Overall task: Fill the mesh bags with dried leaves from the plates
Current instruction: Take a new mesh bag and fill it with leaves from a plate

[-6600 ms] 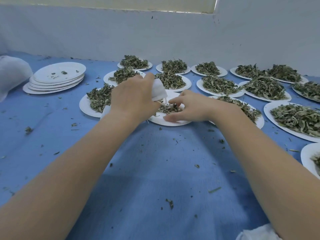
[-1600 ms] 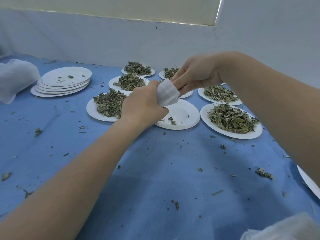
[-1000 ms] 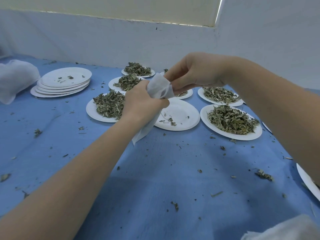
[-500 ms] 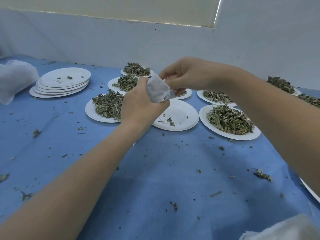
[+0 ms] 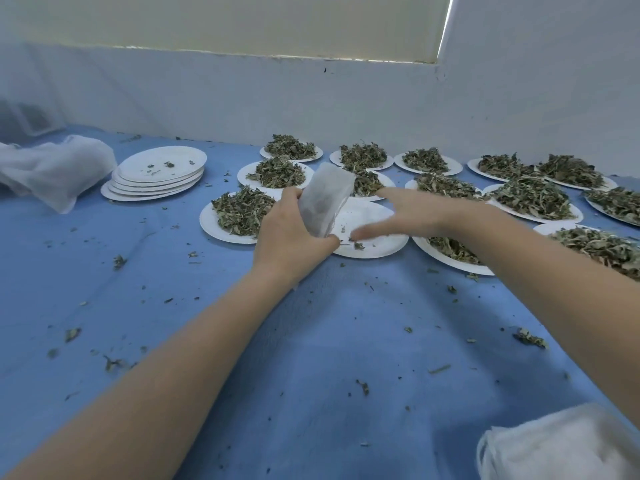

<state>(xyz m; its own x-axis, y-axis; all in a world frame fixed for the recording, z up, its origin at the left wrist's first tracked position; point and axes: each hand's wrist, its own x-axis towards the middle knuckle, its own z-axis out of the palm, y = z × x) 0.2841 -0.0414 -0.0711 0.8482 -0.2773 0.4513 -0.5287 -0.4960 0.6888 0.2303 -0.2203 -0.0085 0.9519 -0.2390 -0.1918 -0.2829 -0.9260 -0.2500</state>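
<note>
One mesh bag (image 5: pixel 323 202), contents indistinct; right hand (image 5: pixel 403 213) blurred

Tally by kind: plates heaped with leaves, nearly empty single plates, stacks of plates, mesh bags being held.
Plates heaped with leaves: 13
Nearly empty plate: 1
Stack of plates: 1
Mesh bag held in the left hand: 1
Total: 16

Pale wall (image 5: pixel 311 95), cream panel (image 5: pixel 242 22) above, perhaps a blind, blue cloth (image 5: pixel 311 341)
</note>
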